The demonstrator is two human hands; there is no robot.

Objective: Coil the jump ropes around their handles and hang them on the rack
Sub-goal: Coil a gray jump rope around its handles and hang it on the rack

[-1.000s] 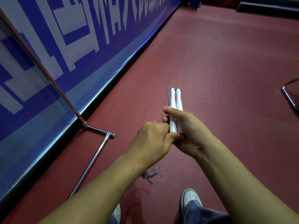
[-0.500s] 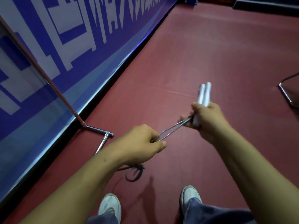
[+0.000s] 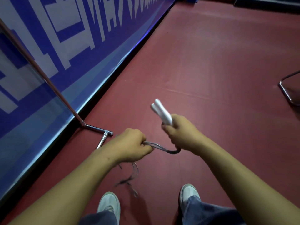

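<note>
Handles [image 3: 162, 112] swung left in R hand [image 3: 181, 132]; L hand [image 3: 131, 145] grips rope [image 3: 167, 149], tail blurred.

You have a single wide-angle view, worn on your head, facing forward and steeply down along your own forearms. Your left hand [image 3: 131, 143] and right hand [image 3: 181, 133] sit close to the lens at the centre of the frame, the rope [image 3: 168, 151] and white handles [image 3: 162, 112] they grip slightly smeared. Your shoes [image 3: 109, 203] mark the bottom edge. The red floor [image 3: 211, 62] runs away to the top and right; the blue banner [image 3: 81, 38] slants across the upper left.
</note>
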